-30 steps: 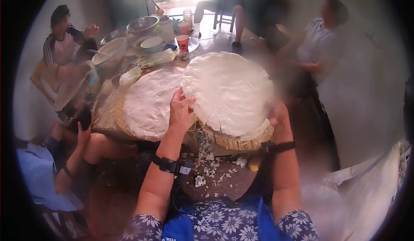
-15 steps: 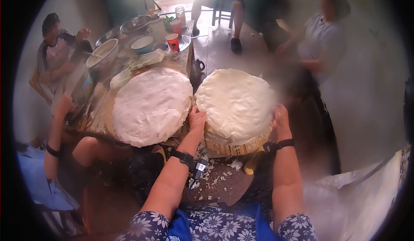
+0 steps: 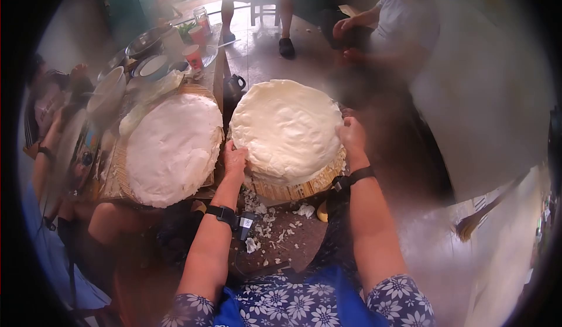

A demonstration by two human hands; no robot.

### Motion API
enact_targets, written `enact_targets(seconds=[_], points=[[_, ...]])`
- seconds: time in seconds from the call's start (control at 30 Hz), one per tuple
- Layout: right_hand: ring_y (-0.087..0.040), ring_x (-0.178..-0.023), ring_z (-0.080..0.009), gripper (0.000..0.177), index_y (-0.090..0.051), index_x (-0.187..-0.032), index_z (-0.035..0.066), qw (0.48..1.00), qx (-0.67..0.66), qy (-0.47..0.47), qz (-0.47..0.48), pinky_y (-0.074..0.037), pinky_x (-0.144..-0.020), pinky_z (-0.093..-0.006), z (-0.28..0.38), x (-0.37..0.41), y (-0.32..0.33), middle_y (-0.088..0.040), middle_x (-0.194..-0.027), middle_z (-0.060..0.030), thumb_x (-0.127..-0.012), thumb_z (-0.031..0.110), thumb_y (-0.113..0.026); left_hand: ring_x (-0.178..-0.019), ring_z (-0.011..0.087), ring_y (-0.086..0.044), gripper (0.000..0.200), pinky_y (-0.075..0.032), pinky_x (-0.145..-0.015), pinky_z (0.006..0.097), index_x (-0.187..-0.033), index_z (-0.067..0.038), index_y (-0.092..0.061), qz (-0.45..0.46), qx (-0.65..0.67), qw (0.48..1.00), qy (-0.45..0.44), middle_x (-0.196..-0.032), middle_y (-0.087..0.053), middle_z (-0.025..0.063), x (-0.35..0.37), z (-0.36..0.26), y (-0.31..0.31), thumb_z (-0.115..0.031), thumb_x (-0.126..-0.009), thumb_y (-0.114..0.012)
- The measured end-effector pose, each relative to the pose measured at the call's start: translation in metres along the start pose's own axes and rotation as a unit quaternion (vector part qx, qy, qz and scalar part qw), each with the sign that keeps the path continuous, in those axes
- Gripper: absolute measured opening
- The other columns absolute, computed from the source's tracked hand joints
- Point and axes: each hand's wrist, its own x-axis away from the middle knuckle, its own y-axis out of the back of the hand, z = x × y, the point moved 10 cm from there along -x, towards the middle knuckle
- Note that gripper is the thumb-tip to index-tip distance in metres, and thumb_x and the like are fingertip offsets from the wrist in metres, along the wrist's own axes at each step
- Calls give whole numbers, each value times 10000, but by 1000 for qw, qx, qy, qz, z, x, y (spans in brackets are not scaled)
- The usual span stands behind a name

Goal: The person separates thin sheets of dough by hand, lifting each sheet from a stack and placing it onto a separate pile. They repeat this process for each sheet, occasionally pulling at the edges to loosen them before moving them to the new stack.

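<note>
The pale round sheet (image 3: 287, 129) lies at the centre of the frame, over a round straw mat (image 3: 280, 192) whose slatted rim shows along its lower side, and between the two hands. The left hand (image 3: 235, 158) grips its left edge at the lower left; the right hand (image 3: 352, 134) has its fingers curled on the right edge, some of them hidden. Each wrist wears a black band, and the left band's device bears a small white label (image 3: 246, 222) with one dark character, too blurred to read surely. A red cup (image 3: 192, 56) at upper left carries a mark too small to make out.

Just left of the left hand, a second round sheet (image 3: 172, 154) rests on another mat. Beyond it, towards the upper left, stand a white bowl (image 3: 107, 90) and a metal basin (image 3: 146, 42). A dark kettle (image 3: 233, 85) is near the sheet's upper left. White scraps (image 3: 281, 233) are strewn below the mat. Blurred seated people occupy the left edge and the top of the frame; a broom head (image 3: 468, 227) shows at right.
</note>
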Motion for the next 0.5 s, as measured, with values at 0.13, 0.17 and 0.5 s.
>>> enact_targets(seconds=[0.13, 0.17, 0.5], points=[[-607, -953, -300, 444, -587, -1112, 74, 998, -46, 44, 20, -456, -835, -360, -3, -5, -9, -645, -992, -161, -689, 207, -621, -504, 73, -424, 459, -341, -413, 220, -1218, -107, -444, -19, 6, 1000, -5, -822, -564, 12, -2, 2, 2, -66, -775, -556], [-605, -955, -305, 434, -584, -1114, 73, 995, -66, 61, 32, -454, -836, -364, -4, -7, -14, -643, -994, -165, -701, 205, -607, -518, 74, -426, 469, -342, -419, 220, -1228, -105, -436, -12, -1, 1000, -7, -845, -558, 11, -4, 3, 1, -66, -777, -555], [-575, -1002, -339, 372, -575, -1111, 63, 993, -14, 116, 31, -431, -867, -388, -2, -10, -29, -615, -1036, -201, -770, 194, -510, -585, 77, -424, 497, -348, -452, 216, -1264, -88, -409, 6, -57, 998, -1, -931, -525, 11, -2, -3, 1, -58, -784, -536]])
